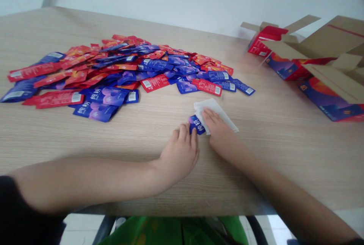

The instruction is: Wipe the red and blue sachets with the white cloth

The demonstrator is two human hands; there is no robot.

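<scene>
A blue sachet (pixel 197 124) with white lettering lies flat on the table in front of me. My left hand (pixel 182 148) holds its left end, with the fingers bent down onto it. On the sachet's other end rests a folded white cloth (pixel 224 114), which hides that part. My right hand (pixel 220 133) presses the cloth down with its fingers close together; the thumb is hard to make out. Beyond both hands spreads a large heap of red sachets (pixel 155 83) and blue sachets (pixel 98 110), lying over one another.
Several open cardboard boxes stand at the right: a small red box (pixel 260 44) at the back, and a blue and red box (pixel 327 99) nearer, flaps raised. A pale wall (pixel 176 2) borders the wooden table (pixel 113 142) at the back.
</scene>
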